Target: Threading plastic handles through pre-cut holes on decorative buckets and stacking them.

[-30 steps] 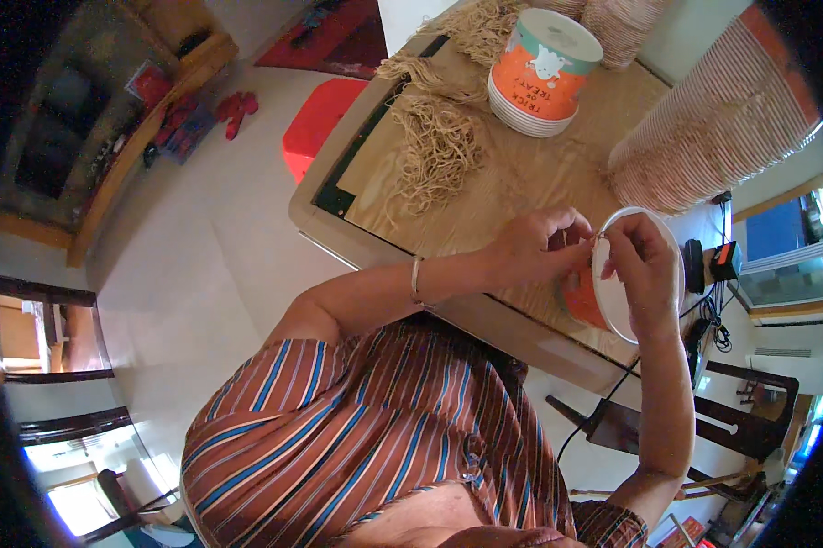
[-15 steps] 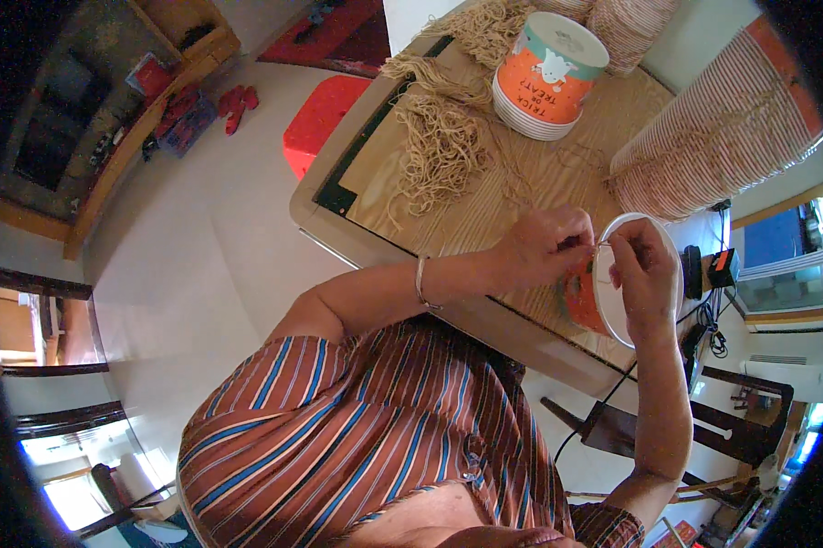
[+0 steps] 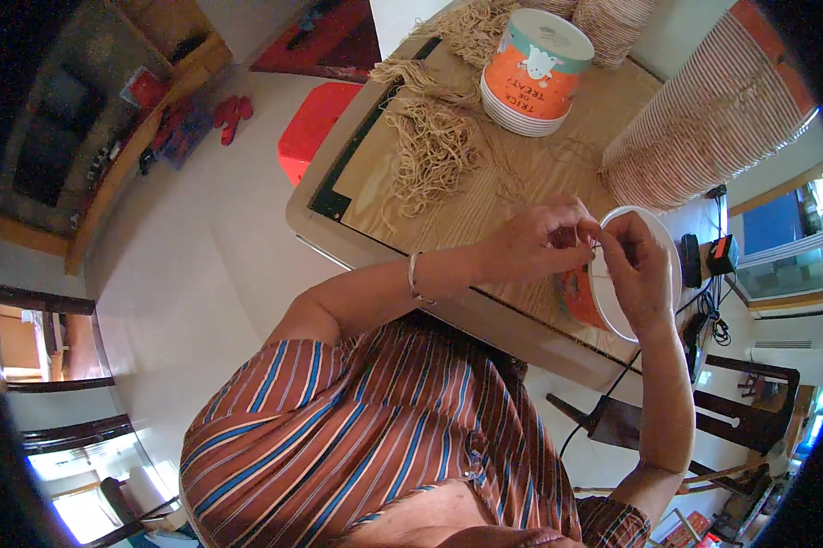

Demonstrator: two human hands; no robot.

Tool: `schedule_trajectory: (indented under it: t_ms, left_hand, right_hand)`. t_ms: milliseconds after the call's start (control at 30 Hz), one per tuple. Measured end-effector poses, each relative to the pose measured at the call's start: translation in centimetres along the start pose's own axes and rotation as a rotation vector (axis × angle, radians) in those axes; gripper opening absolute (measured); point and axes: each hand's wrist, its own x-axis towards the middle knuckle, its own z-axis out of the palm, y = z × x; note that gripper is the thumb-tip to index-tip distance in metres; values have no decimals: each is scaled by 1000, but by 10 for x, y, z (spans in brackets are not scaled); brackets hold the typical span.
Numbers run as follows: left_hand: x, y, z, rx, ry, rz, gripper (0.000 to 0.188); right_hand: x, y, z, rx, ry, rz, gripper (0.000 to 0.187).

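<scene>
We note surroundings first: on the tabletop [image 3: 512,196], a tan cord pile [image 3: 434,155] lies left; an inverted tub stack [image 3: 534,78] stands far side, approx. ctr. A long tub stack [image 3: 703,119] lies far right, w/ loose cord strands on it. A red stool [image 3: 315,132] is beyond the table's left edge; a black box [image 3: 723,254] w/ cables is right of the work area. The open tub [image 3: 579,294] lies on its side, near right, mouth toward the right; our hands block part of its rim.

Vs. 0.5 s ago, we see both hands' fingertips closer together (tub approx. unchanged).

Left hand [image 3: 550,242]: fingers bent, thumb and forefinger pinched nearly closed at a thin strand [image 3: 595,245]. Right hand [image 3: 639,269]: thumb and forefinger pinched at the same spot, by the rim; exact grip on the strand, we can't tell.
</scene>
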Motion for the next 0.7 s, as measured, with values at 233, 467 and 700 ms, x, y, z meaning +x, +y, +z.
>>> schedule_trajectory:
  t_ms: [233, 467, 700]
  left_hand:
    - [8, -24, 2, -318, -54, -42, 15]
    - [20, -23, -7, -68, -154, 197, 8]
    - [31, -14, -18, -9, -267, 265, 6]
  right_hand:
    - [-2, -13, -8, -7, -69, 32, 10]
    - [-7, -23, -6, 160, -1, 139, 14]
    - [-12, -30, -5, 309, 226, 52, 16]
